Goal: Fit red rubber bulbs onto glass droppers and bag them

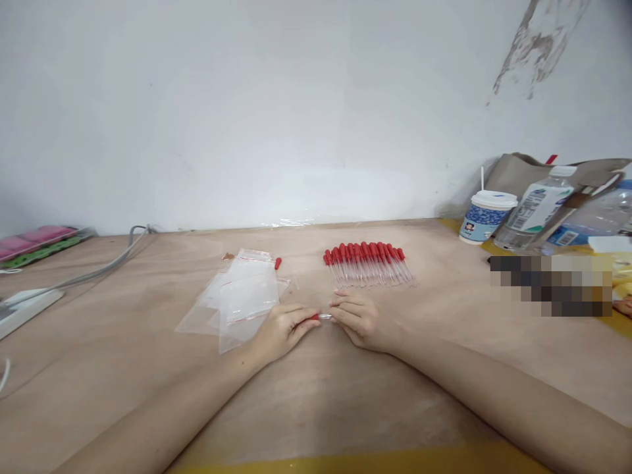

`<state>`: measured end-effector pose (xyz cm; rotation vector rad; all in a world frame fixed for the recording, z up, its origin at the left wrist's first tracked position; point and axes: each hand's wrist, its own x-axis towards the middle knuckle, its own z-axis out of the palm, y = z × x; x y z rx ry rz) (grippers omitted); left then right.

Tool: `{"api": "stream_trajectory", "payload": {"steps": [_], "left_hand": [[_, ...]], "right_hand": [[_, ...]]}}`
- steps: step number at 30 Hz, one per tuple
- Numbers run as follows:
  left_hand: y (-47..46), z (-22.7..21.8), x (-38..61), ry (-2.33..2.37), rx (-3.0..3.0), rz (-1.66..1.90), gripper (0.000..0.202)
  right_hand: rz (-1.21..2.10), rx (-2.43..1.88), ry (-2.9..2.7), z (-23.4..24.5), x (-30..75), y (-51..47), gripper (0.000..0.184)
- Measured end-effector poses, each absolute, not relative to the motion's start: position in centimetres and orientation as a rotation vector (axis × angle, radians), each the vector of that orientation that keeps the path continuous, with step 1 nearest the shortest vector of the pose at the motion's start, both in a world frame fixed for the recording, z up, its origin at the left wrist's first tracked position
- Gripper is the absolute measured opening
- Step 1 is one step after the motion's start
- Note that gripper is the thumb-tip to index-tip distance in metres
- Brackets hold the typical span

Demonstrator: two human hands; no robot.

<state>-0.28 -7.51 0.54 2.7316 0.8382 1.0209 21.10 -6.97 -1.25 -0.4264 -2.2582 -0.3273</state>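
Observation:
Between my hands lies a glass dropper with a red rubber bulb, held level just above or on the table. My left hand pinches the red bulb. The fingers of my right hand are closed around the clear glass tube, whose far end is hidden. Beyond my right hand, a row of several droppers lies side by side, red bulbs pointing to the wall. Clear zip bags lie overlapping beyond my left hand, with a loose red bulb at their right edge, perhaps on another dropper.
A lidded paper cup, a plastic bottle and a grey bag stand at the right rear. At the left are a grey cable, a white power strip and a pink and green pack. A white wall rises behind.

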Motion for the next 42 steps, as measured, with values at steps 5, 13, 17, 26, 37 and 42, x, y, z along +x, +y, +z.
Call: {"api": "stream_trajectory", "payload": {"steps": [5, 13, 17, 26, 37, 42], "left_hand": [[-7.5, 0.3, -0.3, 0.807, 2.737, 0.957, 0.019], [-7.4, 0.1, -0.2, 0.712, 2.855, 1.161, 0.020], [-6.9, 0.6, -0.3, 0.730, 2.916, 1.347, 0.018], [-7.1, 1.1, -0.6, 0.997, 2.843, 1.146, 0.015], [-7.4, 1.1, -0.5, 0.972, 2.863, 1.195, 0.012], [-7.2, 1.1, -0.8, 0.902, 2.996, 1.268, 0.011]], "right_hand": [[-0.164, -0.515, -2.257, -1.0, 20.7, -7.2, 0.017], [-0.045, -0.701, -2.176, -0.5, 19.3, -7.7, 0.020], [-0.102, -0.697, -2.189, -0.3, 19.8, -7.3, 0.019], [-0.316, -0.657, -2.156, -0.5, 21.6, -7.1, 0.015], [-0.320, -0.679, -2.179, -0.5, 20.9, -7.5, 0.021], [-0.297, -0.698, -2.181, -0.4, 20.7, -7.5, 0.023]]}}
